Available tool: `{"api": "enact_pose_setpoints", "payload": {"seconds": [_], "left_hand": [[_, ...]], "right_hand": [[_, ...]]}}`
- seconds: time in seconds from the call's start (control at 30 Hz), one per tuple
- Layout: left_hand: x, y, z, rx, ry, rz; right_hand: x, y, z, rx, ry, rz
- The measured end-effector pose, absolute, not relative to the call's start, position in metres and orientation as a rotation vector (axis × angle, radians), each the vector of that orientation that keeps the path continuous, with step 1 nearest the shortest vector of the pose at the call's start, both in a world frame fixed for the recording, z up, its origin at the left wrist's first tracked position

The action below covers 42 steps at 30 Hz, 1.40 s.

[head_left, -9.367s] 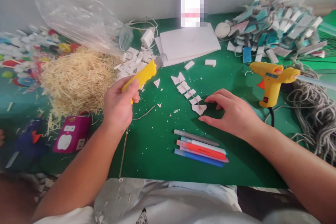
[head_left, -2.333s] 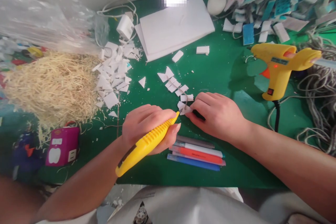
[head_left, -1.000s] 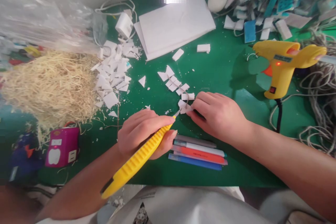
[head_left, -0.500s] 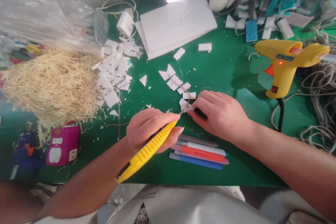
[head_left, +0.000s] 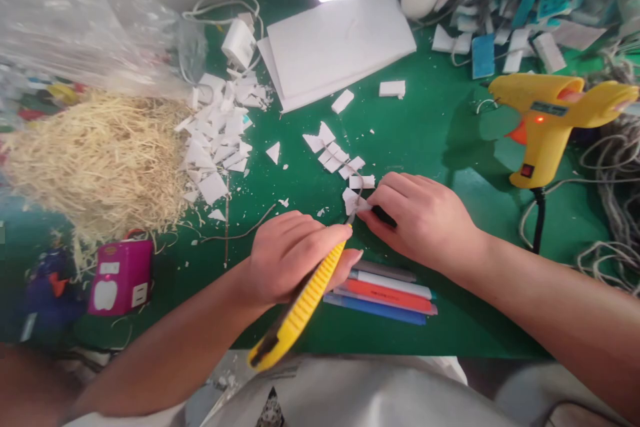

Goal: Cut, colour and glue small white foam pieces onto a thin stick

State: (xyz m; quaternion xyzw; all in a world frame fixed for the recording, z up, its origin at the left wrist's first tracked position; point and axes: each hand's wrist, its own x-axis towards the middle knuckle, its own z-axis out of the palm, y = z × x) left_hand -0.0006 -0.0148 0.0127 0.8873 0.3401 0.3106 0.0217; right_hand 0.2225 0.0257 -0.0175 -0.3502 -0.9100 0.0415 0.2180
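A yellow utility knife (head_left: 310,297) is gripped in my left hand (head_left: 290,253), its handle slanting down toward me. The blade tip meets a small white foam-like piece (head_left: 354,200) at the end of a grey string. My right hand (head_left: 423,213) pinches that piece at its right edge, fingertips partly hidden. Under the right fingers lies a dark object (head_left: 385,216), mostly covered. Several more white pieces (head_left: 333,157) sit along the same string, running up and left. Two loose white blocks (head_left: 393,89) lie farther back.
Markers (head_left: 385,293) lie close in front of both hands. A yellow glue gun (head_left: 545,127), its red light on, stands at right. White scraps (head_left: 215,140), straw (head_left: 105,160) and a magenta box (head_left: 121,277) fill the left. White sheets (head_left: 340,43) lie at the back.
My left hand has shifted slightly right, and the knife has swung to a steeper angle, its rear end moving right and toward me. My right hand stays on the white piece.
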Motion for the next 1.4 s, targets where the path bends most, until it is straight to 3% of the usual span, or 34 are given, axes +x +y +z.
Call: {"api": "enact_pose_setpoints", "payload": {"seconds": [0.27, 1.4], "left_hand": [[0.003, -0.021, 0.007, 2.944, 0.867, 0.869], [0.000, -0.007, 0.010, 2.631, 1.153, 0.918]], "right_hand": [[0.221, 0.026, -0.018, -0.965, -2.496, 0.125], [0.222, 0.024, -0.017, -0.986, -2.497, 0.158]]}}
